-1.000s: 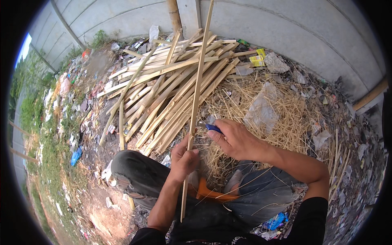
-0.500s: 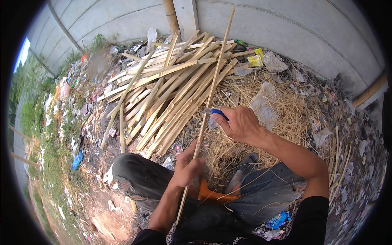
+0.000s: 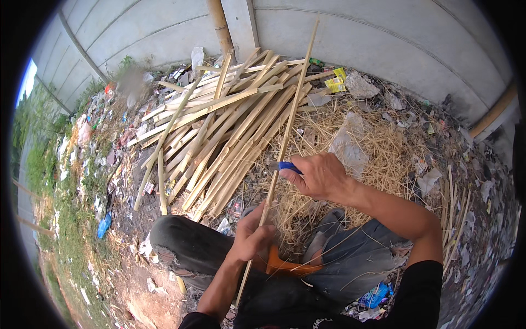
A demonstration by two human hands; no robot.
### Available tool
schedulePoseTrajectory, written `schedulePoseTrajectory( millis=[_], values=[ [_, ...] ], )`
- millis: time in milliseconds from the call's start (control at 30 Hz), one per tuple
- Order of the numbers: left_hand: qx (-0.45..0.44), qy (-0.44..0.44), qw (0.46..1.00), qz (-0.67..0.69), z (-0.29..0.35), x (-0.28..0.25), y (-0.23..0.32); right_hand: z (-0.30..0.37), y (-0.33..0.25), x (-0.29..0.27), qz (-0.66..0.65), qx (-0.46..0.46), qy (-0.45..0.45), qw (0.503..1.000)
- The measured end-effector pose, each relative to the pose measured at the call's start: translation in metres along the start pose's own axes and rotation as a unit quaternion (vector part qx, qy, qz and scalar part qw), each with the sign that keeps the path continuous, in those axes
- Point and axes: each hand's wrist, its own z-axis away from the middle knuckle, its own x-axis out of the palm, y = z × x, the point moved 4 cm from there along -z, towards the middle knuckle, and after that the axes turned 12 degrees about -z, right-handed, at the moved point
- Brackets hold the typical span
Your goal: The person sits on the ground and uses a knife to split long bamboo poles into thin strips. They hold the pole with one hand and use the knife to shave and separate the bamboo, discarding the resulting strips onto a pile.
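A long, thin bamboo strip (image 3: 293, 109) slants across the view, its far end up by the wall and its near end at my lap. My left hand (image 3: 253, 234) is closed around its lower part, above my legs. In my right hand (image 3: 322, 174), the fingers wrap round a blue-handled knife (image 3: 289, 167). The knife meets the strip around its middle; its short grey blade is small and mostly hard to make out. Beyond my hands lies a pile of split bamboo strips (image 3: 235, 126), crossed over one another.
Thin bamboo shavings (image 3: 383, 159) cover the ground ahead and right. Something orange (image 3: 282, 264) lies between my legs. A few strips (image 3: 452, 214) rest at the far right. Litter and weeds (image 3: 74, 219) spread on the left; a grey panel wall (image 3: 372, 33) stands behind.
My right hand has slid the knife a little down the bamboo strip, nearer my left hand. My left hand keeps its grip. The whole view has shifted slightly.
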Motion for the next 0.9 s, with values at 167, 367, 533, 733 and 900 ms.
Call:
schedulePoseTrajectory(
  millis=[167,367,533,733,900],
  values=[
    [0.021,0.046,0.991,-0.126,0.009,-0.01,0.002,0.0,0.0,-0.001,0.015,-0.011,0.027,0.999],
    [-0.02,-0.047,0.993,-0.107,0.057,-0.001,-0.018,-0.027,0.123,-0.136,0.112,0.219,0.197,0.949],
    [-0.03,-0.114,0.988,-0.104,0.092,0.01,-0.059,0.029,0.22,-0.189,0.141,0.332,0.321,0.876],
    [0.001,-0.126,0.987,-0.101,0.078,0.017,-0.045,0.035,0.207,-0.2,0.145,0.335,0.347,0.864],
    [-0.042,-0.153,0.979,-0.125,0.112,-0.004,-0.068,0.101,0.275,-0.276,0.151,0.449,0.465,0.748]
  ],
)
